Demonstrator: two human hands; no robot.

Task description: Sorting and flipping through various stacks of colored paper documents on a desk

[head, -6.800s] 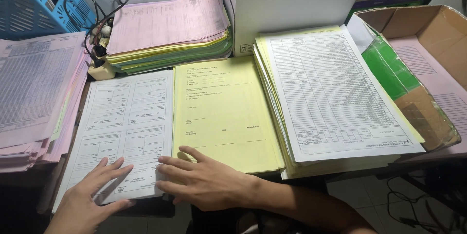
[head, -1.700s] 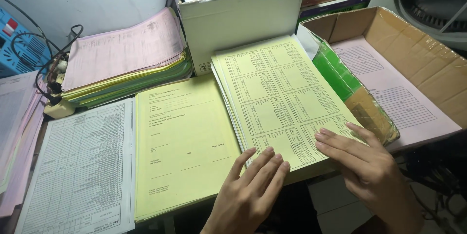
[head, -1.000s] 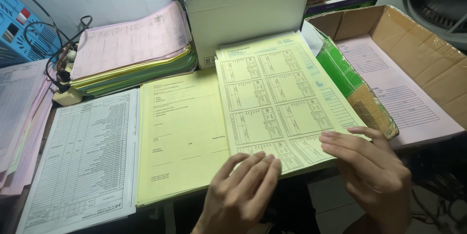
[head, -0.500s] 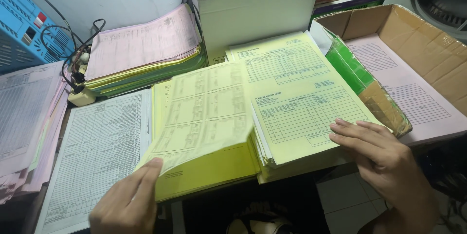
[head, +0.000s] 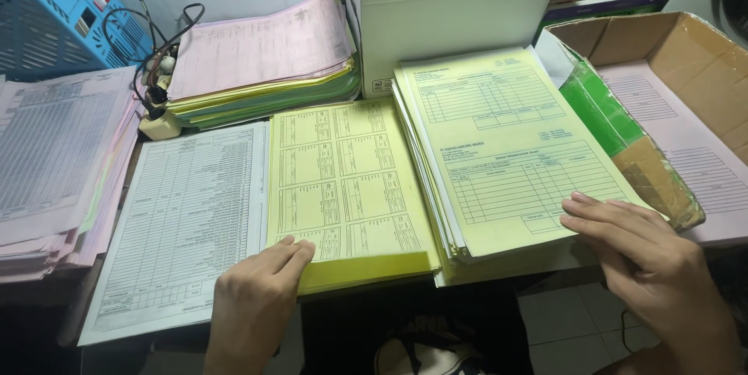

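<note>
1. The left hand lies palm down with its fingers loosely curled on the near left corner of the middle stack of pale yellow forms. It presses flat and grips nothing.
2. The top sheet of that middle stack is thin yellow paper printed with a grid of small boxed panels, two columns by four rows. It lies flat and square to the stack. The near edge shows a thick block of brighter yellow sheets beneath it.
3. The right hand lies open with fingers extended on the near right corner of the right stack of yellow forms with ruled tables. It holds nothing.
4. The top sheet of the right stack carries two printed table blocks, one above the other. White and yellow sheet edges fan out along the stack's left side, touching the middle stack.
5. A white sheet with a dense ruled table lies just left of the middle stack, edge to edge with it.
6. A pile of pink, yellow and green papers sits behind these. A white cardboard box stands behind the right stack.
7. An open brown cardboard carton, holding a pink form, stands at the right. A green wrapped packet leans against its wall.
</note>
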